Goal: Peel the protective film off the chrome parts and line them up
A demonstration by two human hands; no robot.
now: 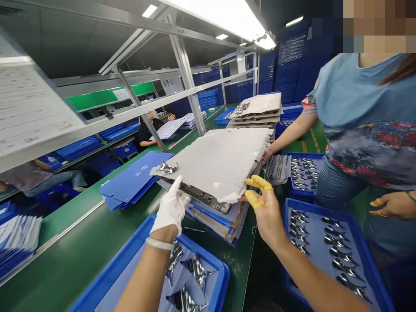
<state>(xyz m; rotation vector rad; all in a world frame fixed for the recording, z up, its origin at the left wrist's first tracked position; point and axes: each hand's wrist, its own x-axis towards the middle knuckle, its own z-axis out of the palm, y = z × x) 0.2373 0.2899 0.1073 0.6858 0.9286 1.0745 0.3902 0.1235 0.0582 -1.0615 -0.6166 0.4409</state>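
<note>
A large grey corrugated sheet (221,160) lies tilted on a stack of blue and grey sheets (214,216) on the green bench. My left hand (170,208), in a white glove, grips the sheet's near left edge. My right hand (264,203), with yellow finger cots, pinches its near right corner. One shiny metal part (167,167) rests on the sheet's left corner. A co-worker's hand (268,152) holds the sheet's far right edge.
A blue tray (214,264) with chrome parts sits under my left arm, and another blue tray (364,242) of parts is on my right. Flat blue sheets (133,177) lie to the left. The co-worker stands at right. More stacked sheets (258,110) are behind.
</note>
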